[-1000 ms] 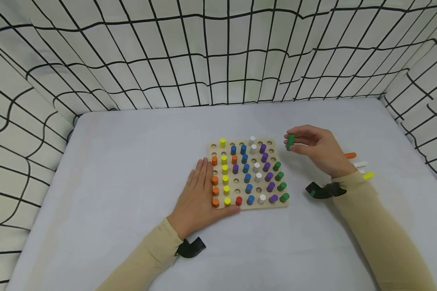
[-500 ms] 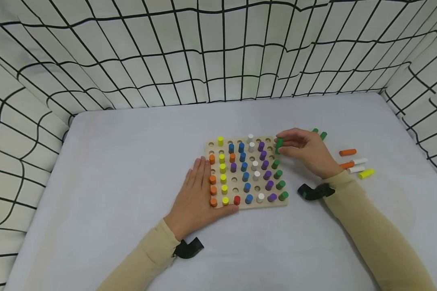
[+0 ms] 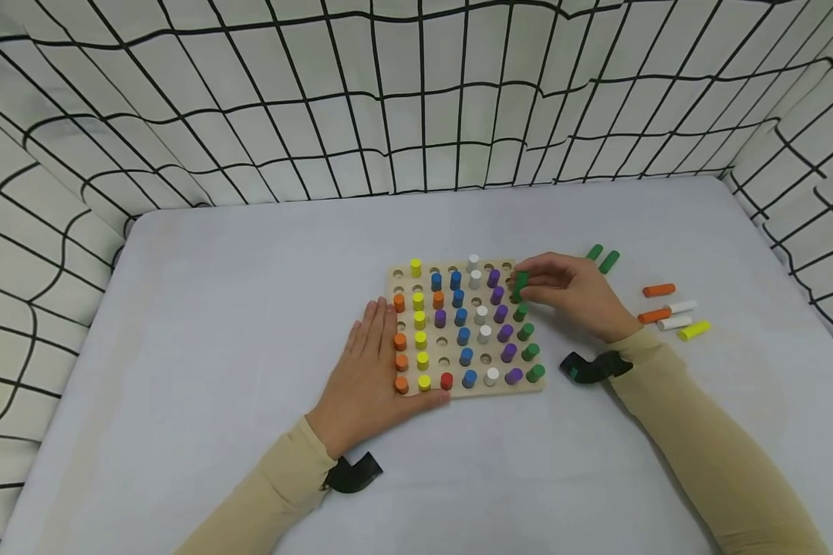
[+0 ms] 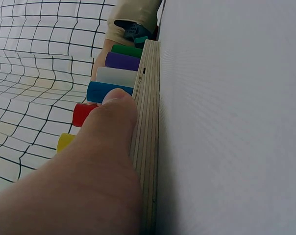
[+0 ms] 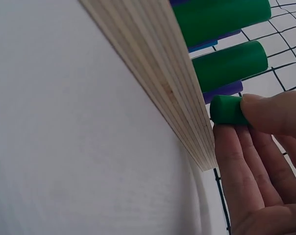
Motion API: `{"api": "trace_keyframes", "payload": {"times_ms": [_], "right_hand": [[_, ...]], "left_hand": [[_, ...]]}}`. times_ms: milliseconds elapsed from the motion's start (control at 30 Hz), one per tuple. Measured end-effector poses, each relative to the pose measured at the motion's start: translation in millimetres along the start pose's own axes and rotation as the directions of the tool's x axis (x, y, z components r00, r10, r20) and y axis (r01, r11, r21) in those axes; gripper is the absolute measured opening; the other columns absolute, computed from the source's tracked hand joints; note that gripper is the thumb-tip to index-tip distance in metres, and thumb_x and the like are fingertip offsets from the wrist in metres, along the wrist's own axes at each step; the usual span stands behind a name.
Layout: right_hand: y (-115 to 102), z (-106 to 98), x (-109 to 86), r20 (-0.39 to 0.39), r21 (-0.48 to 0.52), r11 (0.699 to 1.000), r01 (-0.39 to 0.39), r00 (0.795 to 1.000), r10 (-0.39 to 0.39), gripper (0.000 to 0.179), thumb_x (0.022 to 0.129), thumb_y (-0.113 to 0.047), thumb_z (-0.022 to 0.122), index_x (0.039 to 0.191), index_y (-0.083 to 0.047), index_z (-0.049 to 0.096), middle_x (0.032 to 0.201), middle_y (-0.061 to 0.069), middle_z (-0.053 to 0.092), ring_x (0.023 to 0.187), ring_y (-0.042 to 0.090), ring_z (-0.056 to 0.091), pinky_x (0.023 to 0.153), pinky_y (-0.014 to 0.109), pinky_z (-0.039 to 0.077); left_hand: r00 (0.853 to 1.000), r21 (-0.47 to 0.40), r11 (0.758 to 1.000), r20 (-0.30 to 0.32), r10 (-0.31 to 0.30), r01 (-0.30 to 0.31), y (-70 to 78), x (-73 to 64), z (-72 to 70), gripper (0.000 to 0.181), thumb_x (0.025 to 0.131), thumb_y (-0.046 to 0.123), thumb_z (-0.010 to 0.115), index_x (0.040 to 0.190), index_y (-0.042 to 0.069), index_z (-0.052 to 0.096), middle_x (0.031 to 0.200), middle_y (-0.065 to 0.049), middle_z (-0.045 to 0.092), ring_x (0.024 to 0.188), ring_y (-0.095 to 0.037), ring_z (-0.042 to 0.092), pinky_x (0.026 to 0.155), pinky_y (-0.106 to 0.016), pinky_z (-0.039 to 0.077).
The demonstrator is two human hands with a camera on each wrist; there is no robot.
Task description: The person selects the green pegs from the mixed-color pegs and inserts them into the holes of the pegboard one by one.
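In the head view, a square pegboard of pale wood [image 3: 482, 391] lies flat on a white-covered table [image 3: 215, 308], with coloured cylindrical pegs standing in most of its holes. The person's left hand [image 3: 368, 385] lies flat along the board's left edge, thumb at the near edge, its fingers straight and grasping nothing. The right hand [image 3: 572, 293] pinches a green cylindrical peg [image 3: 520, 287] over the far part of the right column, just beyond four standing green pegs [image 3: 531, 351].

The work looks well along, by my judgement: the blue and purple columns lack a peg only at their far ends, while the orange, white and mixed-colour columns show more bare holes. To the right lie loose pegs — two green [image 3: 608, 262], two orange [image 3: 659, 290], two white [image 3: 675, 323] and one yellow [image 3: 694, 330] — which seem to be what is left.

In the left wrist view, the thumb rests against the layered near edge of the board, beside the nearest row of pegs.

In the right wrist view, thumb and fingers grasp the green peg near its standing green neighbours; whether its lower end is in a hole, I cannot tell.
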State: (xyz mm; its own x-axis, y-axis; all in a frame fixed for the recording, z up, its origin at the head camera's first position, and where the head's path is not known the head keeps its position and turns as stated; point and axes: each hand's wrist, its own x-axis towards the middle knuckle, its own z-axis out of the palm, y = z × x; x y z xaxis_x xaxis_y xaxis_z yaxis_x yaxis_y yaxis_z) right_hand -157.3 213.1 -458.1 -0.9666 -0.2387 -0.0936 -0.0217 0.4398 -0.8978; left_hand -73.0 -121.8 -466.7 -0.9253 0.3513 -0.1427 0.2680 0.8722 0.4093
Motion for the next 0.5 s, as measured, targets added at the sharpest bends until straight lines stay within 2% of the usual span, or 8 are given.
{"api": "trace_keyframes", "payload": {"times_ms": [267, 500], "right_hand": [[-1.9, 1.6, -2.2, 0.026, -0.064, 0.995, 0.073, 0.997, -0.071, 0.031, 0.096, -0.017, 0.075, 0.127, -0.015, 0.071, 0.126, 0.008, 0.073, 0.106, 0.002, 0.071, 0.09, 0.015, 0.058], [-2.9, 0.5, -3.3, 0.057, -0.062, 0.994, 0.084, 0.995, -0.081, 0.03, 0.097, -0.014, 0.073, 0.126, -0.013, 0.072, 0.127, 0.009, 0.072, 0.107, 0.004, 0.07, 0.091, 0.013, 0.058]], "left_hand": [[1.0, -0.001, 1.0, -0.005, 0.004, -0.004, -1.2, -0.4, -0.4, 0.135, 0.078, 0.087, 0.062, 0.166, 0.005, 0.0, 0.177, -0.012, -0.005, 0.166, -0.029, -0.004, 0.135, -0.052, 0.009], [1.0, -0.003, 1.0, -0.003, 0.004, -0.004, -1.3, -0.2, 0.0, 0.136, 0.078, 0.086, 0.062, 0.166, 0.005, 0.0, 0.177, -0.012, -0.005, 0.166, -0.029, -0.004, 0.135, -0.052, 0.008]]}}
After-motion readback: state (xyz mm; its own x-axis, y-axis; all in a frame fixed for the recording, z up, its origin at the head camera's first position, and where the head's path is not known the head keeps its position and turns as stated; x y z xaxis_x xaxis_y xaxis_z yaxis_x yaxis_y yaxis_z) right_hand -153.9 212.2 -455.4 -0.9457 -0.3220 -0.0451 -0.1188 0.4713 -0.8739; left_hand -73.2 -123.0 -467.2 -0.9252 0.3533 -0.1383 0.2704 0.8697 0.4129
